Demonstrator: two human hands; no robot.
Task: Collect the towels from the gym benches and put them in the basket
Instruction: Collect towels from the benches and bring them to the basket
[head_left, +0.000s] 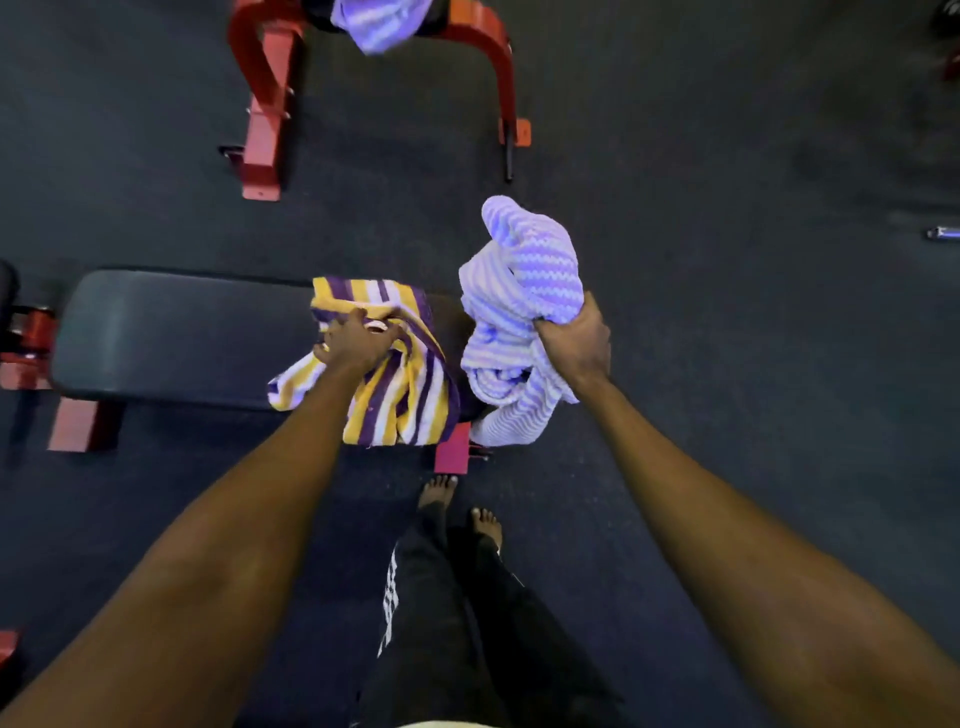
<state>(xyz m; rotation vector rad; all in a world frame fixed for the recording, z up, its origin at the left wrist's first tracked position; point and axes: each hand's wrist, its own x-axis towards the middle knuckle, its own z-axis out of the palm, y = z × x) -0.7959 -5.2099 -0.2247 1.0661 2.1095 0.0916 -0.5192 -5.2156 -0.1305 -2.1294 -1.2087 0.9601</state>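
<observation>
A yellow, purple and white striped towel (400, 395) lies bunched over the right end of a dark padded gym bench (182, 338). My left hand (358, 340) is closed on its top folds. My right hand (574, 340) grips a crumpled lavender and white striped towel (519, 291), held up just right of the bench end. A second lavender striped towel (379, 21) hangs on another red-framed bench (270, 104) at the top of the view. No basket is in sight.
Dark rubber gym floor (727, 156) spreads all around. Red bench legs (78, 423) stick out at the left, and a pink-red foot (452, 447) sits just ahead of my bare feet (462, 504). A small metal object (943, 232) lies at the far right.
</observation>
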